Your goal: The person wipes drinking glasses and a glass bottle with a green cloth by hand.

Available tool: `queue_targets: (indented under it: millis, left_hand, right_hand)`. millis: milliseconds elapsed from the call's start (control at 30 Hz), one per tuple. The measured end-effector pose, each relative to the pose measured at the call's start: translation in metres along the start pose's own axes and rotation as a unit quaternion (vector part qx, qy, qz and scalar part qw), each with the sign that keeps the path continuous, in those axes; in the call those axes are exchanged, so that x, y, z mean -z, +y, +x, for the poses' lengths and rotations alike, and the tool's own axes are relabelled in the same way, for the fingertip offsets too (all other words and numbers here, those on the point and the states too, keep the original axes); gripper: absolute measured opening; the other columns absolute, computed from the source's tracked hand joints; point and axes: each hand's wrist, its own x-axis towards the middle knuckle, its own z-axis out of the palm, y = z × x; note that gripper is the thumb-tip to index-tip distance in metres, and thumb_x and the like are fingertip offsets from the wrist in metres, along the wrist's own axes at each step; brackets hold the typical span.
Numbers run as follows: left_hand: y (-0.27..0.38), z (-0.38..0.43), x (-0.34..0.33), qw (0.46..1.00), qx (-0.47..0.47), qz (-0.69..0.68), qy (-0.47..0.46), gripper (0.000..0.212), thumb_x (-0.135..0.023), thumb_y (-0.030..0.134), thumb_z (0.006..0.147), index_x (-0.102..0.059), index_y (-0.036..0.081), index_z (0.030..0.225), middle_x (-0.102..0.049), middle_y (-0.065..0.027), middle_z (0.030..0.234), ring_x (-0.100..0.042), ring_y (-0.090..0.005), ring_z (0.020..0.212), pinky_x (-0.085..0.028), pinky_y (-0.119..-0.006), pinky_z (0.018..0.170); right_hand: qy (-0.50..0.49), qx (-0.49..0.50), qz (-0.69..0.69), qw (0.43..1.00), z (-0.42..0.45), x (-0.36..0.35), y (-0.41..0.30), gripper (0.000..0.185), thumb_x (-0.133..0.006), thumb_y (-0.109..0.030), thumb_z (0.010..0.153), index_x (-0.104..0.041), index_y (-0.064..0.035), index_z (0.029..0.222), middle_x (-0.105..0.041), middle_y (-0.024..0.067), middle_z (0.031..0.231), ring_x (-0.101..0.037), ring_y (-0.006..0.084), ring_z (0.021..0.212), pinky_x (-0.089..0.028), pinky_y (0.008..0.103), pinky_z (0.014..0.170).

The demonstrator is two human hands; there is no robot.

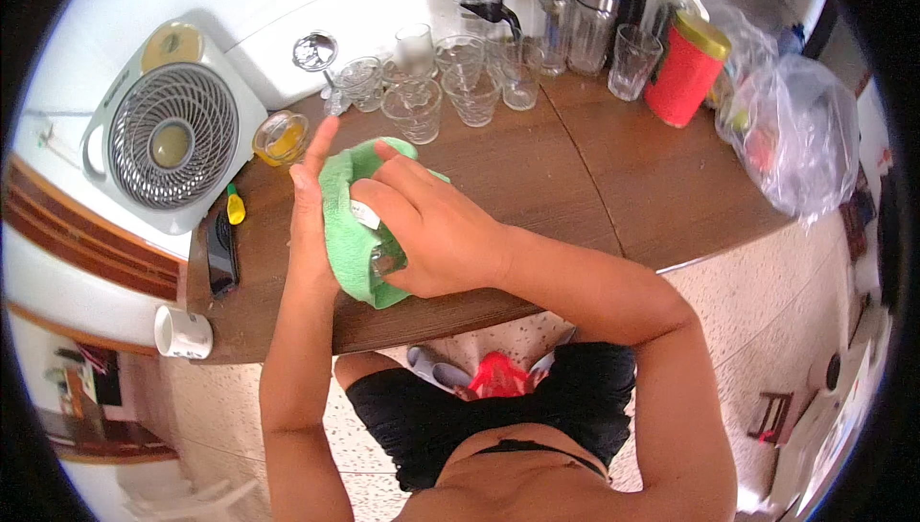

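Note:
Over the wooden table, my left hand (310,213) supports a green cloth (343,249) from its left side, with the index finger stretched upward. My right hand (424,227) grips the cloth from the right, its fingers curled over it. Between the cloth and my right palm a piece of a clear glass (388,257) shows; most of it is hidden. A small white tag hangs on the cloth. Several clear drinking glasses (413,111) stand just beyond my hands.
A box fan (172,141) stands at the left, near a yellow-filled glass bowl (282,139), a black phone-like object (222,252) and a white mug (183,333). Lidded jars (591,29), a red tin (686,72) and a plastic bag (798,130) line the back right of the table (647,191).

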Motion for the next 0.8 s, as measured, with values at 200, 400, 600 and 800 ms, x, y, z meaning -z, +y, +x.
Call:
queue_targets:
  millis: [200, 400, 600, 800]
  left_hand:
    - [-0.035, 0.008, 0.017, 0.983, 0.058, -0.152, -0.089, 0.128, -0.048, 0.095, 0.072, -0.031, 0.006, 0.161, -0.051, -0.0174, 0.153, -0.057, -0.0288, 0.136, -0.050, -0.047, 0.113]
    - [-0.039, -0.004, 0.007, 0.993, -0.044, 0.074, -0.082, 0.097, -0.071, 0.033, 0.102, -0.005, 0.006, 0.168, -0.045, -0.0138, 0.156, -0.047, -0.0233, 0.141, -0.035, -0.037, 0.118]
    - [-0.034, -0.004, 0.009, 0.950, -0.199, 0.238, -0.044, 0.096, -0.071, 0.031, 0.102, -0.005, 0.006, 0.168, -0.055, -0.0177, 0.141, -0.053, -0.0253, 0.131, -0.039, -0.038, 0.114]
    - [-0.016, -0.004, 0.011, 0.999, -0.045, 0.021, -0.012, 0.076, -0.059, 0.046, 0.106, -0.025, 0.012, 0.165, -0.061, -0.0140, 0.135, -0.059, -0.0211, 0.123, -0.049, -0.038, 0.106]
  right_hand:
    - [0.034, 0.002, -0.044, 0.998, 0.003, 0.008, 0.004, 0.088, -0.089, -0.008, 0.057, -0.048, -0.0019, 0.134, -0.056, 0.0187, 0.109, -0.058, 0.0434, 0.109, -0.033, 0.0595, 0.123]
    - [0.064, -0.100, -0.080, 0.990, 0.006, 0.017, 0.000, 0.080, -0.082, -0.007, 0.067, -0.045, 0.0016, 0.138, -0.056, 0.0215, 0.111, -0.056, 0.0416, 0.099, -0.037, 0.0589, 0.117]
    - [-0.029, -0.079, -0.135, 0.987, -0.002, 0.006, 0.006, 0.075, -0.081, -0.007, 0.071, -0.046, 0.0046, 0.136, -0.058, 0.0245, 0.110, -0.058, 0.0466, 0.107, -0.042, 0.0589, 0.112]
    - [-0.105, -0.033, -0.138, 0.984, 0.001, 0.001, -0.005, 0.081, -0.086, -0.009, 0.068, -0.046, 0.0035, 0.137, -0.057, 0.0256, 0.121, -0.055, 0.0486, 0.118, -0.038, 0.0596, 0.117]
